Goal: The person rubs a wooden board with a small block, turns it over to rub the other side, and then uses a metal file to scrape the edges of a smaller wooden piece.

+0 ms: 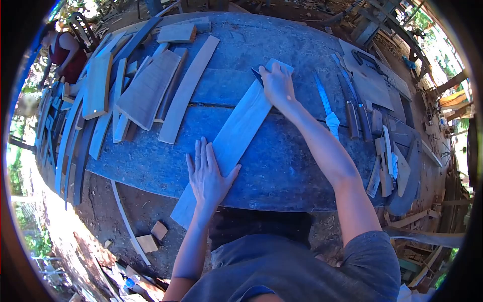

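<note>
A long flat wooden board (pixel 241 126) lies slantwise on the worktable, its near end jutting past the table's front edge. My left hand (pixel 205 176) rests flat on the board's nearer part with the fingers spread and the thumb out to the side. Toward the far end, my right hand (pixel 278 84) is closed and pressed down on the wood. From its left side sticks out a small dark, thin piece (pixel 257 76); most of it is hidden by the fingers, so its kind does not show.
Several wooden pieces (pixel 151 90) are piled on the worktable (pixel 261 171) at left. To the right lie a saw-like blade with a wrapped handle (pixel 332 121), wooden-handled tools (pixel 352 121), a dark clamp (pixel 366 60) and offcuts. Another person (pixel 70 58) is at far left.
</note>
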A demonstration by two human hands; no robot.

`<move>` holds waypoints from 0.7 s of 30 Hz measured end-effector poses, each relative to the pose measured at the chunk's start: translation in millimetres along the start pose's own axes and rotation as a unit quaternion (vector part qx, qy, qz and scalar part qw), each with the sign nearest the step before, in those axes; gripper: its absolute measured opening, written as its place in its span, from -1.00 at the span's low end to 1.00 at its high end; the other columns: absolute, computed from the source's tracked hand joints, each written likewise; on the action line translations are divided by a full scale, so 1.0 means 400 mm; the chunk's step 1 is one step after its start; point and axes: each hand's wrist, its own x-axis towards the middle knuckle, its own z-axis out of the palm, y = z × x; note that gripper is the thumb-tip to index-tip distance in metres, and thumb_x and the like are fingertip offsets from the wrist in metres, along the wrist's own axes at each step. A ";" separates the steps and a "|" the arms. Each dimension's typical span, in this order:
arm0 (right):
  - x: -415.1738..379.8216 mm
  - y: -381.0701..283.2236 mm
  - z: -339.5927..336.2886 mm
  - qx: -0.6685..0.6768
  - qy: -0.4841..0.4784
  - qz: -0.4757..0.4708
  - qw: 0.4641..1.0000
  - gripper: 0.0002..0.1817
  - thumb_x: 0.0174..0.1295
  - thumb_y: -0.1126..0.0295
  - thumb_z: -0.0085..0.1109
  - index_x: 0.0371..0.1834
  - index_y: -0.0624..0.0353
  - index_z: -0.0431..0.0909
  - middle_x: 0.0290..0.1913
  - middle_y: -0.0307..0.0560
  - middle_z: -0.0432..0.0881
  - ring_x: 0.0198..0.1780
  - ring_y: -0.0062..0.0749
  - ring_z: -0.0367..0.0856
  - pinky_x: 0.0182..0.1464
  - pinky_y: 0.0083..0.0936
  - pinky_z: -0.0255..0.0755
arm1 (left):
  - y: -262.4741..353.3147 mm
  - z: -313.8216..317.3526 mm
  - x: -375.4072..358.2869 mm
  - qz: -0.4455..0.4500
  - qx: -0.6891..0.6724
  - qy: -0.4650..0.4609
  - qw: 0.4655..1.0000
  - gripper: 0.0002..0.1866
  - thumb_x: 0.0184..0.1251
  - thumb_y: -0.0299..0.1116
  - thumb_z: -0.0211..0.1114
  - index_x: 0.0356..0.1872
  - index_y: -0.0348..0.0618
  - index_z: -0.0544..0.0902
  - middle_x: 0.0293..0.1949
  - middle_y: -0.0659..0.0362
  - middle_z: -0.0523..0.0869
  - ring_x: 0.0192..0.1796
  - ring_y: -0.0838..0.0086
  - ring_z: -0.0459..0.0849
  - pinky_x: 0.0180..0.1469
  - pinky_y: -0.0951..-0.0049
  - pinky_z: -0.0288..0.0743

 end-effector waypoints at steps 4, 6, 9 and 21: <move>-0.125 -0.177 -0.051 0.189 -0.071 0.034 0.979 -0.79 0.24 0.40 0.12 -0.09 0.21 0.54 -0.17 0.12 0.54 -0.05 0.04 0.56 -0.04 -0.09 0.45 | 0.002 0.010 0.002 0.013 0.005 0.013 1.000 0.03 0.18 0.28 0.32 0.43 -0.39 0.24 0.52 -0.16 0.23 0.60 0.10 0.10 0.59 -0.06 -0.17; -0.217 -0.263 -0.114 0.150 0.020 -0.145 0.978 -0.84 0.30 0.37 0.12 -0.16 0.20 0.54 -0.20 0.15 0.55 -0.12 0.04 0.58 -0.08 -0.08 0.47 | -0.002 0.009 0.002 0.014 0.012 0.007 1.000 0.03 0.19 0.28 0.32 0.43 -0.41 0.23 0.51 -0.17 0.24 0.60 0.08 0.10 0.59 -0.05 -0.16; -0.169 -0.183 -0.092 0.173 -0.016 -0.108 0.979 -0.87 0.34 0.37 0.10 -0.19 0.18 0.54 -0.22 0.15 0.56 -0.10 0.03 0.59 -0.03 -0.08 0.47 | 0.003 0.009 -0.002 0.015 0.017 0.018 1.000 0.04 0.19 0.27 0.34 0.42 -0.42 0.23 0.50 -0.19 0.24 0.60 0.06 0.11 0.59 -0.05 -0.15; -0.307 -0.243 -0.169 0.157 -0.002 -0.127 0.979 -0.70 0.37 0.33 0.06 0.10 0.19 0.53 -0.24 0.03 0.48 -0.12 -0.03 0.52 -0.12 -0.16 0.39 | -0.014 0.027 -0.006 0.045 0.040 0.028 0.998 0.07 0.18 0.26 0.36 0.46 -0.42 0.18 0.53 -0.20 0.18 0.60 0.05 0.10 0.59 -0.03 -0.11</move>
